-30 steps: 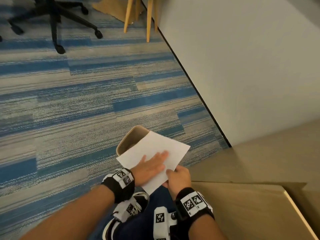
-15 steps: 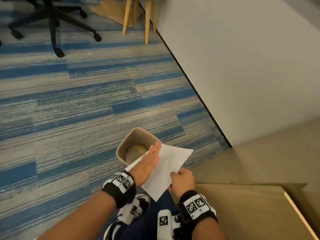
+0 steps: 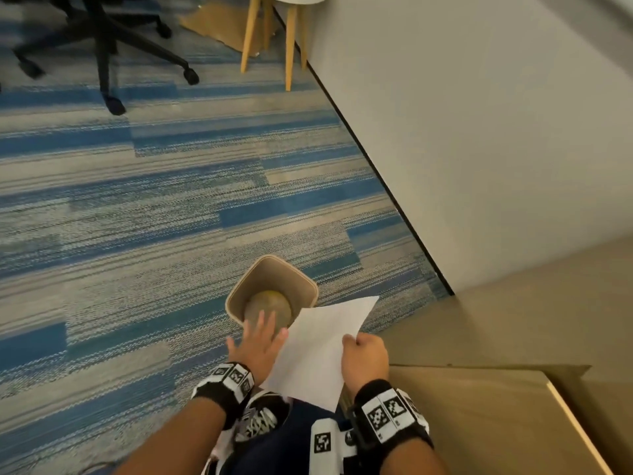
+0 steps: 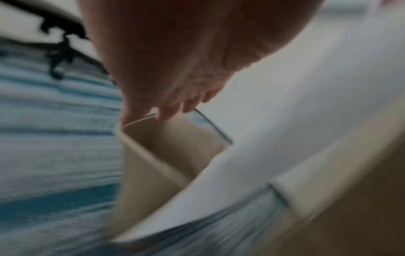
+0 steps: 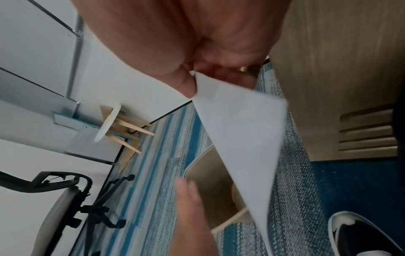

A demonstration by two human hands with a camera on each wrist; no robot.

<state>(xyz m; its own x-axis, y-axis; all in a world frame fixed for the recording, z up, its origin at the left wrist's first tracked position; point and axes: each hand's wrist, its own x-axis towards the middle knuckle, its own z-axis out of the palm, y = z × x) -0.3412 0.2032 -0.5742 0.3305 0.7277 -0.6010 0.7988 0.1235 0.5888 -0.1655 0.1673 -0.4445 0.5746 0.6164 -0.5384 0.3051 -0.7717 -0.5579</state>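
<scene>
A white sheet of paper (image 3: pixel 318 347) hangs tilted over the near edge of a beige waste bin (image 3: pixel 274 267) that stands on the carpet. My right hand (image 3: pixel 363 354) pinches the paper's right edge between thumb and fingers; the right wrist view shows the paper (image 5: pixel 243 131) held this way. My left hand (image 3: pixel 260 341) is flat with straight fingers, just left of the paper and over the bin's near rim. A rounded tan object (image 3: pixel 269 305) lies inside the bin. In the blurred left wrist view the bin (image 4: pixel 157 155) sits below my fingers and the paper (image 4: pixel 285 138) to the right.
A wooden cabinet (image 3: pixel 479 423) stands at my right. A grey wall (image 3: pixel 479 132) runs along the right side. An office chair base (image 3: pixel 102 46) and a wooden-legged stool (image 3: pixel 270 39) stand far back on the blue striped carpet (image 3: pixel 137 234). My shoe (image 3: pixel 260 419) is below the hands.
My left hand swept across and off the paper to the left. The paper tilted down to the right, uncovering the bin's opening.
</scene>
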